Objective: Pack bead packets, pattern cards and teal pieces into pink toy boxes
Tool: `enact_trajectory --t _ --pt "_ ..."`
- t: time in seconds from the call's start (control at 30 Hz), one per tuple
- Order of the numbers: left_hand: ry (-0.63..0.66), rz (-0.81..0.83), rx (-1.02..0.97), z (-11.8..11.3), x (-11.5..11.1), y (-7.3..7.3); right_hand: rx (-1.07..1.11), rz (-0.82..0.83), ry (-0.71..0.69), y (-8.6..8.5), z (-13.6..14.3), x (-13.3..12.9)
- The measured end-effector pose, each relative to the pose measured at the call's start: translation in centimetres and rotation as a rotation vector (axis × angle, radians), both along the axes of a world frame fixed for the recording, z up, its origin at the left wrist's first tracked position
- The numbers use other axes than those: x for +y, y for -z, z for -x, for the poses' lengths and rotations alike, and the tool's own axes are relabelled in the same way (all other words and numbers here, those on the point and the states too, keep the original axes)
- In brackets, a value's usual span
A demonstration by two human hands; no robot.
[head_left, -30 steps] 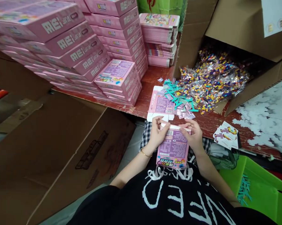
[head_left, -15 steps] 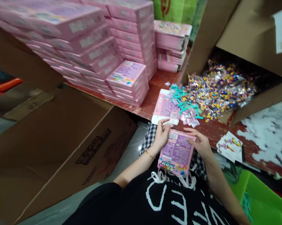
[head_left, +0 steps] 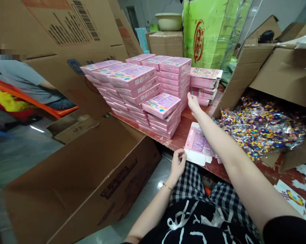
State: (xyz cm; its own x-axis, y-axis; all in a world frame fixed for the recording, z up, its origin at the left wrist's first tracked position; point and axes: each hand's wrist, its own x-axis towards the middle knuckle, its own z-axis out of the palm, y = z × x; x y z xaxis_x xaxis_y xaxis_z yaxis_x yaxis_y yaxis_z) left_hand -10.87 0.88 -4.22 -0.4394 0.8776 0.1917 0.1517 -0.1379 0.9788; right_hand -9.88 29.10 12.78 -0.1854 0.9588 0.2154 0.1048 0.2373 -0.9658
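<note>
My left hand is at the front edge of the table, its fingers curled at the near left corner of a pink and purple carton with white flaps, which lies on the tabletop. My right arm stretches across the carton. My right hand is beside the tall stack of pink boxes and in front of a pile of pink cartons. Its fingers are partly hidden but look loosely extended, with nothing visible in them. A pink box lies slightly askew on the short front stack.
A large open cardboard box stands on the floor at left. At right, another cardboard box holds many small bags of coloured pieces. Printed cards lie at the table's right. A seated person is at far left.
The pink box from my lap is out of my hands, and a box now sits askew on the short stack. My right hand has reached forward; my left has moved to the carton's corner. The view has tilted up.
</note>
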Motion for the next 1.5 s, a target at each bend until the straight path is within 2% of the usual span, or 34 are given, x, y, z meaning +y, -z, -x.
enact_trajectory --t 0.07,0.1,0.23,0.3,0.4,0.53,0.63,0.7,0.77,0.83,0.93,1.1,1.27,1.4,1.5 --pt "0.040 -0.011 0.094 0.3 0.5 -0.1 -0.200 -0.012 0.095 2.7 -1.6 0.4" --pt "0.061 -0.011 0.176 0.4 1.0 0.0 -0.296 0.015 0.098 4.4 -3.1 0.2" --pt "0.074 0.081 0.630 -0.6 3.6 1.1 -0.586 0.097 -0.027 10.2 -9.3 -2.0" --pt "0.025 0.155 0.774 -1.5 4.8 1.8 -0.703 0.076 -0.063 11.9 -10.8 -2.7" --pt "-0.015 0.228 0.886 -2.2 5.8 2.6 -0.829 0.000 -0.106 13.0 -10.5 -2.6" --pt "0.000 0.261 0.914 -2.3 5.5 2.5 -0.890 -0.121 -0.223 13.3 -8.9 -2.9" --pt "0.016 0.284 0.857 -2.0 5.6 1.7 -0.898 -0.253 -0.416 14.4 -9.1 -5.3" --pt "0.007 0.345 0.747 -1.5 6.5 0.8 -0.938 -0.309 -0.451 15.7 -10.1 -7.3" --pt "0.011 0.435 0.597 -0.8 7.9 0.0 -0.969 -0.285 -0.303 17.0 -11.3 -8.8" --pt "0.035 0.495 0.480 -0.2 9.5 -0.8 -0.941 -0.215 -0.062 17.9 -12.2 -9.4" --pt "0.061 0.506 0.403 0.3 11.7 -1.4 -0.841 -0.178 0.139 18.3 -12.9 -9.2" --pt "0.103 0.516 0.211 -0.5 13.2 -1.8 -0.642 -0.212 0.160 18.0 -13.6 -8.2" --pt "0.263 0.549 0.048 -1.8 13.3 -2.5 -0.534 -0.179 0.158 17.4 -14.8 -7.6" --pt "0.316 0.558 0.067 -2.7 13.7 -4.2 -0.562 -0.203 0.147 16.5 -14.8 -7.6" --pt "0.320 0.568 0.168 -2.5 14.1 -6.4 -0.559 -0.283 0.088 15.8 -14.3 -8.2"
